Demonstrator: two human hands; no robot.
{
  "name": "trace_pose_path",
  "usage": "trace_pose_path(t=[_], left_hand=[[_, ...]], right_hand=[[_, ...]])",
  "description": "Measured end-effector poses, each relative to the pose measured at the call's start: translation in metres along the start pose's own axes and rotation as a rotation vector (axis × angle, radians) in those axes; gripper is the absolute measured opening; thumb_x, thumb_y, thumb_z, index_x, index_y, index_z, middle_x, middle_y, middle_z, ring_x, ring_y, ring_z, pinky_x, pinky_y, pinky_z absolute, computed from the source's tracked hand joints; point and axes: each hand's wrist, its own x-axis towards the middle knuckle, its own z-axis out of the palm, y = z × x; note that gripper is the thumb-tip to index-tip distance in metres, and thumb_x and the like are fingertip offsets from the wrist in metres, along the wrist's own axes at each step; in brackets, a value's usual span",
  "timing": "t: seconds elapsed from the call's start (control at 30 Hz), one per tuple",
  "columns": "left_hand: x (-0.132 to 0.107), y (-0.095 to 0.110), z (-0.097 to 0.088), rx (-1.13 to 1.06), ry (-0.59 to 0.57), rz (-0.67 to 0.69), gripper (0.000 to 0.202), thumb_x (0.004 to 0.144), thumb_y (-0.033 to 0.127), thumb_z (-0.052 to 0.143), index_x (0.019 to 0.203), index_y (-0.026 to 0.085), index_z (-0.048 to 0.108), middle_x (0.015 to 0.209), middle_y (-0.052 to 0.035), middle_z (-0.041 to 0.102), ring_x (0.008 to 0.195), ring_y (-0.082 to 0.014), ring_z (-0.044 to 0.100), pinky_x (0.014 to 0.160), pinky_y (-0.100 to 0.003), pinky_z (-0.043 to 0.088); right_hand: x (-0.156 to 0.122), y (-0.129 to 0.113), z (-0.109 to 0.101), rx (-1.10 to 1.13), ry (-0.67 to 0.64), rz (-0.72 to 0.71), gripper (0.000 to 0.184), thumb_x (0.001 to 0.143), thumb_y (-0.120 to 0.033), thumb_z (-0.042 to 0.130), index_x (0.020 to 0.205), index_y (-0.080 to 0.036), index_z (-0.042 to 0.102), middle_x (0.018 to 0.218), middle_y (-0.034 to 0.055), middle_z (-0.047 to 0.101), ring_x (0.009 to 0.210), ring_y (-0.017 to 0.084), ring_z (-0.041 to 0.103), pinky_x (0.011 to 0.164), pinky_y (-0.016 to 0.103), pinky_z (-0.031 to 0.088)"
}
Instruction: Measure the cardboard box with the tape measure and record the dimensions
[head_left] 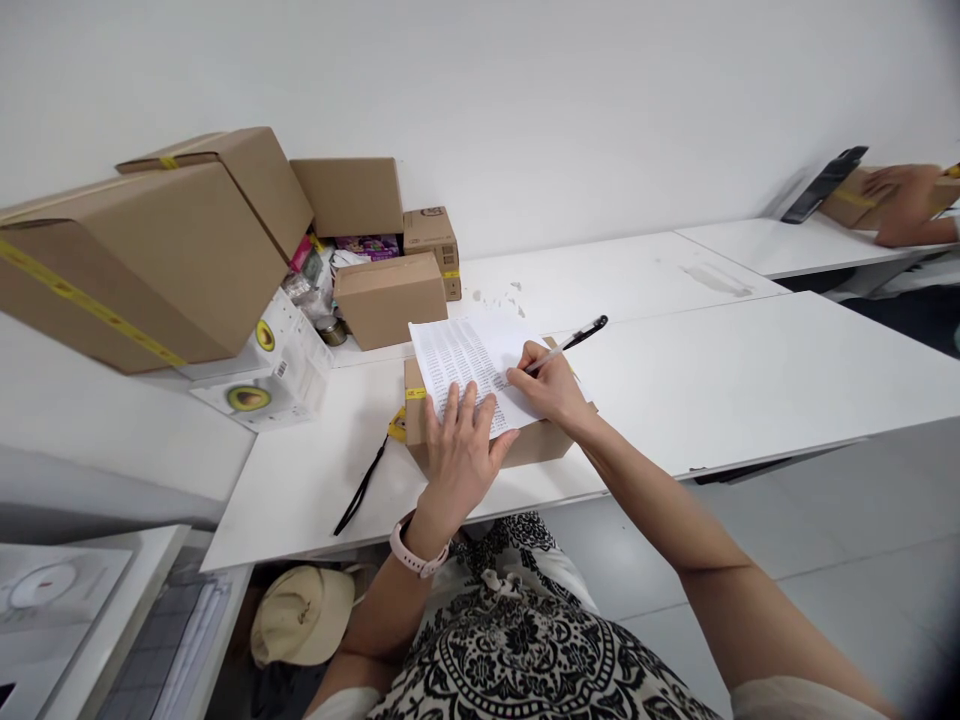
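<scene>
A printed sheet of paper (465,360) lies on top of a small cardboard box (536,445) on the white table (750,380). My left hand (459,450) rests flat on the sheet's near edge, fingers stretched out, a pale pink watch on its wrist. My right hand (549,385) is closed round a pen (577,338), whose tip touches the paper at the right side. A yellow tag sticks out at the box's left end.
Large taped cartons (150,250), smaller boxes (390,295) and a white avocado-printed box (262,375) crowd the back left. A black cord (361,490) lies left of the small box. A beige cap (304,612) sits below the table. Another person's hands (904,200) hold a box far right.
</scene>
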Motion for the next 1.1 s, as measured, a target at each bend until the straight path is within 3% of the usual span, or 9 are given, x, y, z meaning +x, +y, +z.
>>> trace_pose_path(t=[0.87, 1.0, 1.1], left_hand=[[-0.0001, 0.0000, 0.0001, -0.012, 0.005, 0.000, 0.052, 0.100, 0.053, 0.047, 0.135, 0.018, 0.061, 0.149, -0.0169, 0.056, 0.141, -0.0402, 0.046, 0.116, -0.068, 0.028], [0.0001, 0.0006, -0.0012, -0.026, 0.005, -0.004, 0.050, 0.100, 0.051, 0.046, 0.135, 0.019, 0.061, 0.149, -0.0169, 0.056, 0.142, -0.0399, 0.046, 0.116, -0.068, 0.027], [0.0000, 0.0009, -0.0021, -0.034, 0.008, -0.009, 0.049, 0.101, 0.050, 0.046, 0.134, 0.019, 0.062, 0.148, -0.0162, 0.057, 0.141, -0.0396, 0.047, 0.116, -0.068, 0.027]], right_hand=[[0.0005, -0.0020, -0.0011, -0.037, -0.012, 0.022, 0.022, 0.070, -0.023, 0.061, 0.064, -0.023, 0.040, 0.055, -0.0063, 0.037, 0.053, 0.011, 0.032, 0.051, 0.029, 0.024], [-0.0020, -0.0032, -0.0005, 0.009, 0.095, 0.004, 0.027, 0.074, -0.029, 0.065, 0.064, -0.023, 0.041, 0.059, -0.0046, 0.042, 0.057, 0.012, 0.038, 0.053, 0.028, 0.029], [-0.0039, -0.0050, -0.0064, 0.105, 0.193, -0.045, 0.025, 0.084, -0.044, 0.063, 0.076, -0.024, 0.050, 0.065, -0.0024, 0.053, 0.060, 0.014, 0.048, 0.056, 0.028, 0.036]])
